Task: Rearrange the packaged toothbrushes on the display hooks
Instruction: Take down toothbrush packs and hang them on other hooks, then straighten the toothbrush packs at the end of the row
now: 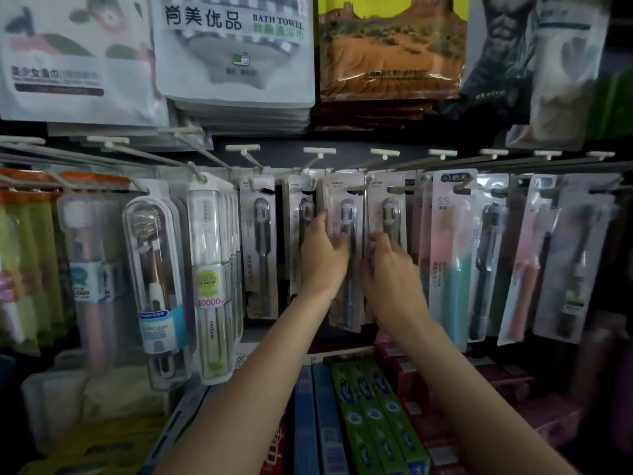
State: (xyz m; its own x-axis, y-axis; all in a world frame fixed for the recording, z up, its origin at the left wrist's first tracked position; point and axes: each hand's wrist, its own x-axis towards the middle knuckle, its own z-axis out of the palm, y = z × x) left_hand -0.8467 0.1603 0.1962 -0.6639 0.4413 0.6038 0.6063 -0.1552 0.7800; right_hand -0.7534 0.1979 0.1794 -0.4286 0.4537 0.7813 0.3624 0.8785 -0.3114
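Two bare forearms enter from 6 o'clock, no sleeves, watch or bracelet showing. The left hand (pixel 322 255) and right hand (pixel 390 269) wear no gloves or rings; fingernails are indistinct.

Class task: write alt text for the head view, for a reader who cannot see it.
Two hands, left hand and right hand, grip neighbouring toothbrush packs hanging on display hooks. Bath towel packs hang above; toothpaste boxes lie below.
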